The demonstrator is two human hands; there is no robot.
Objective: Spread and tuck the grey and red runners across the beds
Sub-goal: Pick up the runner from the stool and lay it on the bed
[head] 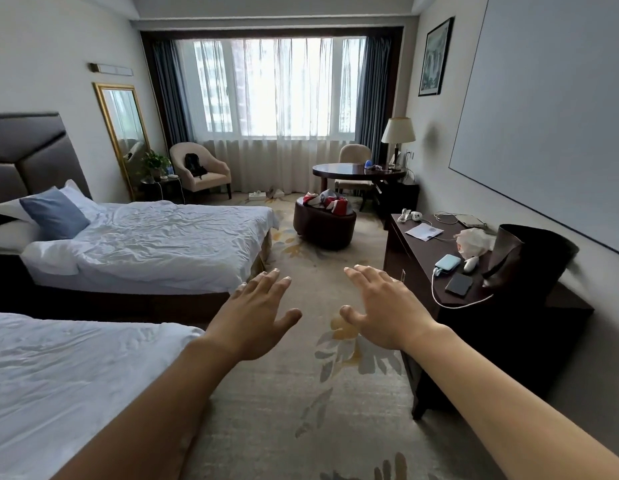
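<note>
The near bed fills the lower left, its white sheet bare; the far bed lies beyond it, across a dark gap, with rumpled white bedding, white pillows and a blue cushion at its head end. Past the far bed's foot, on the patterned carpet, stands a round dark ottoman, and on top of it sits a crumpled heap of grey and red runners (how many pieces are in the heap cannot be told). Right of the ottoman a long dark desk runs along the wall, carrying a black bin, a white plastic bag, a sheet of paper, a pale blue power bank with a white cable, and a black phone. Nearer than the ottoman, both arms reach forward over the carpet: the left hand and the right hand are held palm down, each grip apart with fingers straight and spread, holding nothing and touching nothing.
</note>
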